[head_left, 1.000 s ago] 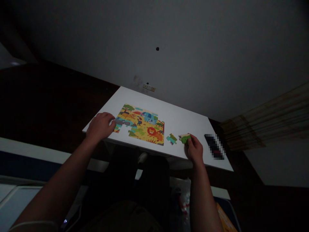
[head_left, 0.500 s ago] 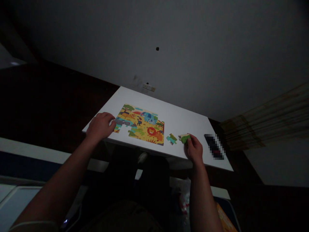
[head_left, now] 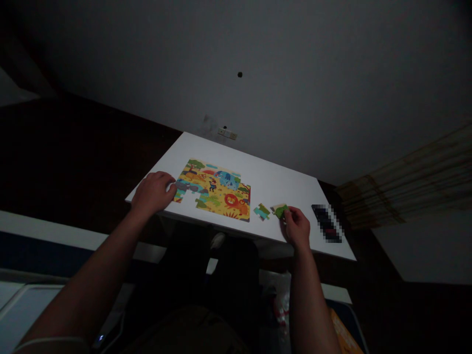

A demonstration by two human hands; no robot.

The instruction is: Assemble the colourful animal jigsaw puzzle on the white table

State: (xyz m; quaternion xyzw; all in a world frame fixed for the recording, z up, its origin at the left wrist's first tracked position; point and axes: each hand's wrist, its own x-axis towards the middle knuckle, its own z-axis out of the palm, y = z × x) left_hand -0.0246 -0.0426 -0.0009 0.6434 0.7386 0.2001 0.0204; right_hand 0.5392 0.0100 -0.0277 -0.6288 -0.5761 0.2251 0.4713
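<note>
Your right hand (head_left: 297, 227) pinches the green puzzle piece (head_left: 280, 211), now slid slightly left toward the teal piece (head_left: 262, 212). Your left hand (head_left: 153, 192), fingers curled, still presses the assembled puzzle's (head_left: 216, 189) left edge.

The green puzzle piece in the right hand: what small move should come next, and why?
Probably carry the green piece left toward the gap in the puzzle's near edge. The right hand pinches it; the left hand rests on the puzzle's left end.
</note>
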